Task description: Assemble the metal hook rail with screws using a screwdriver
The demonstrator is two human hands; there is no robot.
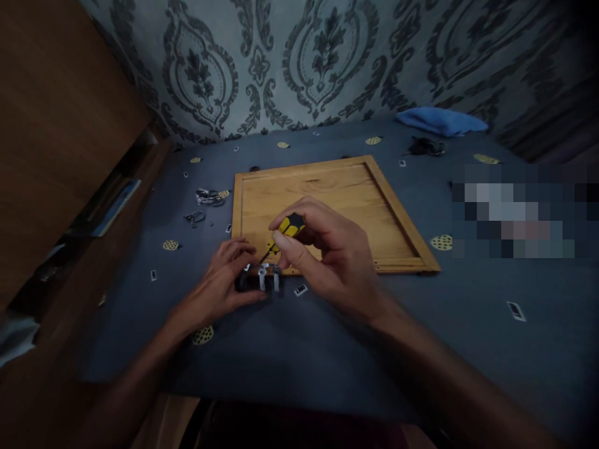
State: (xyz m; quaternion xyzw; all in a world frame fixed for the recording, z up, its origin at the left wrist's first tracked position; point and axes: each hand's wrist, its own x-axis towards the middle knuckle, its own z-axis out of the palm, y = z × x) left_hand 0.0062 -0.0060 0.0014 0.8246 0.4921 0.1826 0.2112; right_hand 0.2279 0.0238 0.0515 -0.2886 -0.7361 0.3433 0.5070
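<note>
A yellow-and-black screwdriver (291, 226) is gripped in my right hand (334, 249), its shaft slanting down to the left. The tip reaches a small metal fitting (262, 278) with curved prongs at the near left edge of a wooden panel (309, 187). My left hand (224, 277) is closed around the fitting's left side, thumb in front and fingers behind. The panel lies flat and has a raised frame. Part of its near edge is hidden behind my right hand.
Loose metal fittings (209, 197) and another dark fitting (194, 217) lie left of the panel. A black object (425, 146) and a blue cloth (442, 120) are at the back right. A wooden cabinet (60, 125) borders the left side; a blurred patch covers the right.
</note>
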